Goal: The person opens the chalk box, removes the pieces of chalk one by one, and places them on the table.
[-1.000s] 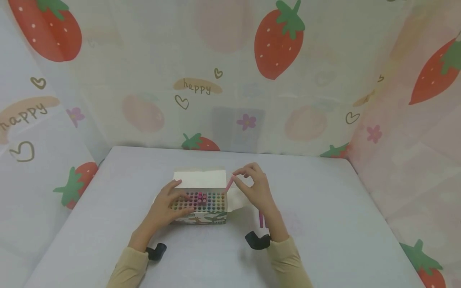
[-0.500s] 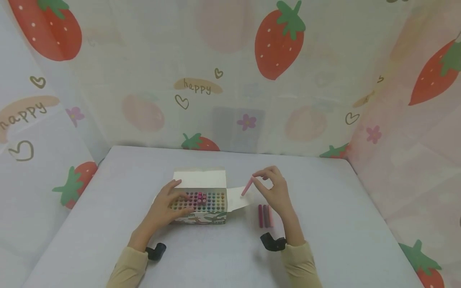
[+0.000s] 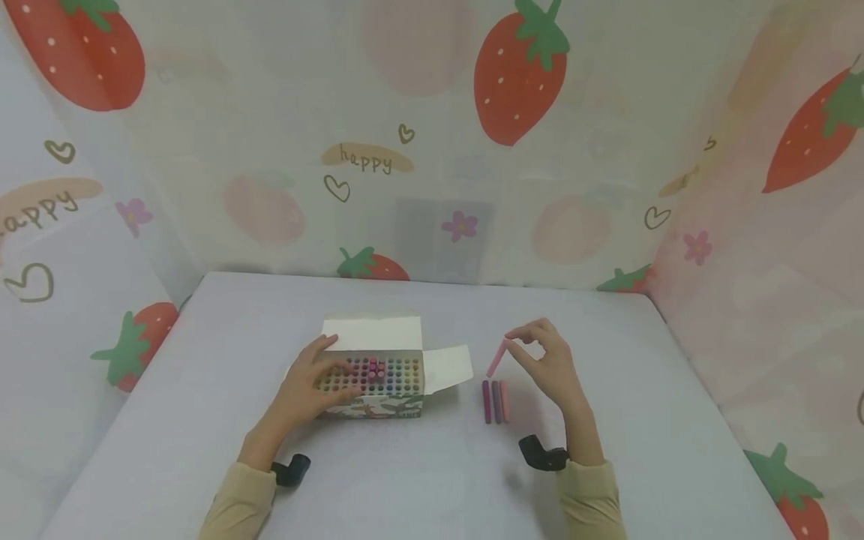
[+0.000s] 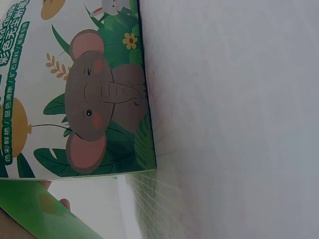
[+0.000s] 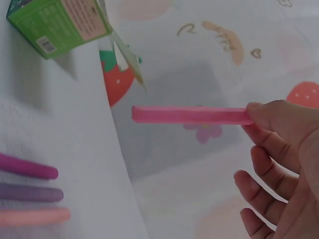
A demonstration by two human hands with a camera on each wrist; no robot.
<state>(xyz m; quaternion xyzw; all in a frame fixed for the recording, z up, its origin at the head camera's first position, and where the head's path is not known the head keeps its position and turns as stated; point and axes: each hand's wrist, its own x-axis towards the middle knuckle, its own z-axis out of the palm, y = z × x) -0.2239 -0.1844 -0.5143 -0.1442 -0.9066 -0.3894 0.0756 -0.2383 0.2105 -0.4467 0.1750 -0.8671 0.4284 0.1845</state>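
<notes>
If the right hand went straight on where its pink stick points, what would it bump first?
Probably the white table, tip of the pink stick first. Maybe the far end of the magenta stick instead; height is hard to judge.

Looked smooth and mostly matt on the pink chalk (image 5: 192, 115), likewise on the other chalks (image 5: 30, 192). Appeared to be printed card on the box (image 4: 87, 99), smooth with a slight sheen, but plain and matt inside the flap (image 3: 448, 368). Seemed cloth-like and matt on the table (image 3: 418, 480), thin and creased on the backdrop (image 3: 304, 90). Resembled matt cloth on the sleeves (image 3: 239, 495), plastic on the wrist cameras (image 3: 294, 471).
</notes>
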